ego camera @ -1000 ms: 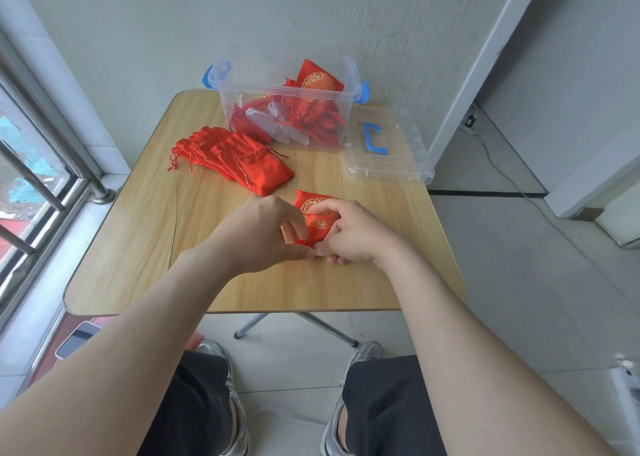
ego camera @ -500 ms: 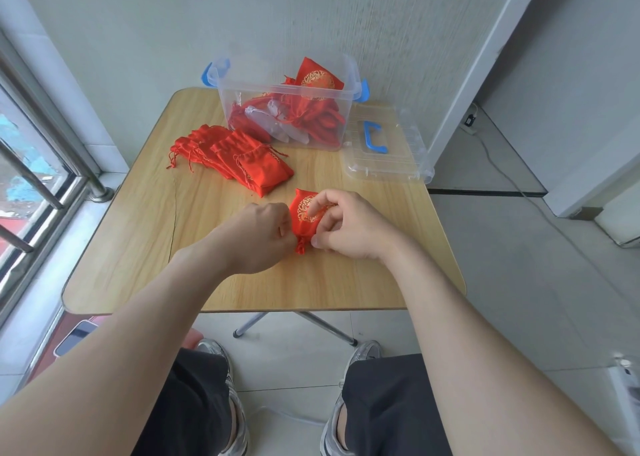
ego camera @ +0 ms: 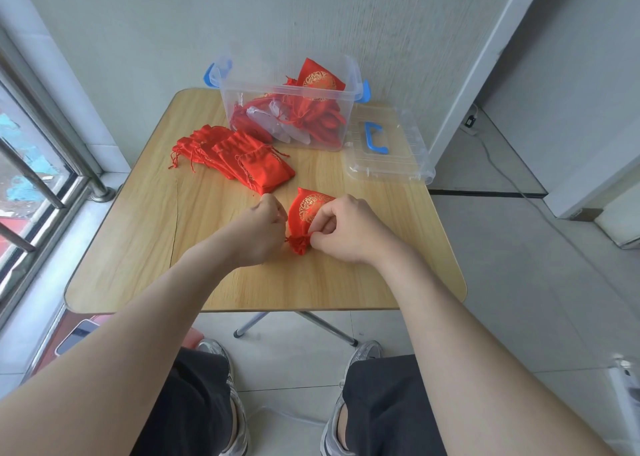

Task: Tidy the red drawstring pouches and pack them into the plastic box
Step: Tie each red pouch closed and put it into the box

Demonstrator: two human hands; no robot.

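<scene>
Now, we have the pouch (ego camera: 308, 211) lying on the table (ego camera: 138, 247), long axis running away from us, gathered neck toward us, gold-printed end toward the box (ego camera: 263, 91). Our left hand (ego camera: 263, 228) is curled against its left side, fingertips hidden, so we cannot tell what it holds; our right hand (ego camera: 349, 233) pinches the neck. Window bars (ego camera: 31, 178) at left, stacked pouches (ego camera: 239, 159) mid-table, the lid (ego camera: 408, 157) at right.

table (ego camera: 138, 247): box (ego camera: 287, 90) at back, lid (ego camera: 398, 164) to its right, pouch stack (ego camera: 242, 161) before it, single pouch (ego camera: 306, 206) nearest.
</scene>
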